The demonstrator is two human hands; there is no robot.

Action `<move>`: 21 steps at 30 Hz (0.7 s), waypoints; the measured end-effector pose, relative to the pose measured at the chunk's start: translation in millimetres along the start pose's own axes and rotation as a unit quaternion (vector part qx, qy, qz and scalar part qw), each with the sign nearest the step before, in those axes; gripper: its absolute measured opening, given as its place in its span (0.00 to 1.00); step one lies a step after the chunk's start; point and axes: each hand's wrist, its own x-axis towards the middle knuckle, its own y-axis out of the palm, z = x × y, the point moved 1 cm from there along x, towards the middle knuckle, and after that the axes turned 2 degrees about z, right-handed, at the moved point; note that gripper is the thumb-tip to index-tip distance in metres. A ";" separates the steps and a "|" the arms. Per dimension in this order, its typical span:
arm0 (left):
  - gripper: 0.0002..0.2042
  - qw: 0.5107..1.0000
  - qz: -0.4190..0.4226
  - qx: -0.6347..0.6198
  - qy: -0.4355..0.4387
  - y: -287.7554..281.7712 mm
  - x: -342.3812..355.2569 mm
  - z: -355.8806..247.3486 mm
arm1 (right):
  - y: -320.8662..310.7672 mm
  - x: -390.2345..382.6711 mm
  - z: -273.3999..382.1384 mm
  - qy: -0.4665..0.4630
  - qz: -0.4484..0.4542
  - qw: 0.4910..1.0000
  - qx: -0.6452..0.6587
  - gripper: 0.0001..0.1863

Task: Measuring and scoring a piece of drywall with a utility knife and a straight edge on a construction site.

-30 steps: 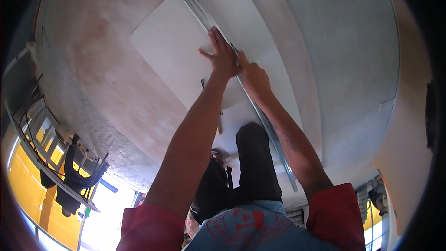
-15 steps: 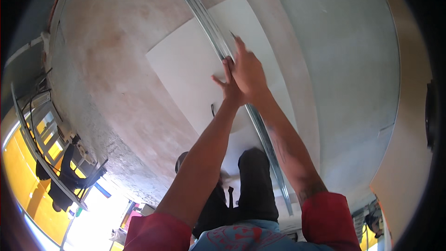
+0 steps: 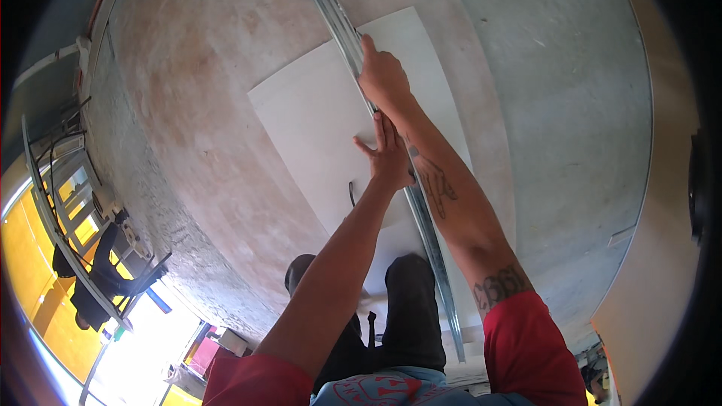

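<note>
A long, straight galvanised metal profile [image 3: 432,237] crosses a pale flat board [image 3: 301,113] on the floor, running from the top of the view to beside my right knee. My left hand [image 3: 389,156] presses on the profile with fingers spread, thumb out over the board. Farther up, my right hand [image 3: 385,79] is closed against the profile's right edge, index finger stretched along it. Only a sliver of the thin pointed tool in it shows by the fingertip, so its kind is unclear. My right forearm passes over the profile.
A small dark curved piece [image 3: 351,194] lies on the board near my left forearm. Bare, stained floor [image 3: 188,90] surrounds the board. At the left are a metal frame [image 3: 56,218] and a person in dark clothes [image 3: 98,278]. A pale wall [image 3: 647,180] stands at the right.
My right hand has slid farther up the profile, away from my left hand, and its tool tip now sits against the edge. My left hand stays on the profile. The whole view has shifted slightly.
</note>
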 end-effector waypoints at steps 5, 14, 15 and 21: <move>0.51 1.000 -0.006 0.019 0.021 -3.2 1.2 -5.8 | -9.4 -5.2 -4.4 0.009 0.009 1.000 -0.006 0.25; 0.64 0.991 -0.096 0.093 0.016 5.4 8.1 -7.0 | 20.7 -210.1 -88.1 0.093 0.061 0.994 -0.017 0.32; 0.67 0.993 -0.075 0.089 0.007 0.4 5.6 -9.0 | 23.9 -239.8 -99.0 0.116 0.096 0.988 -0.034 0.34; 0.74 0.994 -0.075 0.065 0.045 -6.8 -3.8 -7.1 | 33.9 -432.3 -155.2 0.220 0.215 0.948 -0.081 0.39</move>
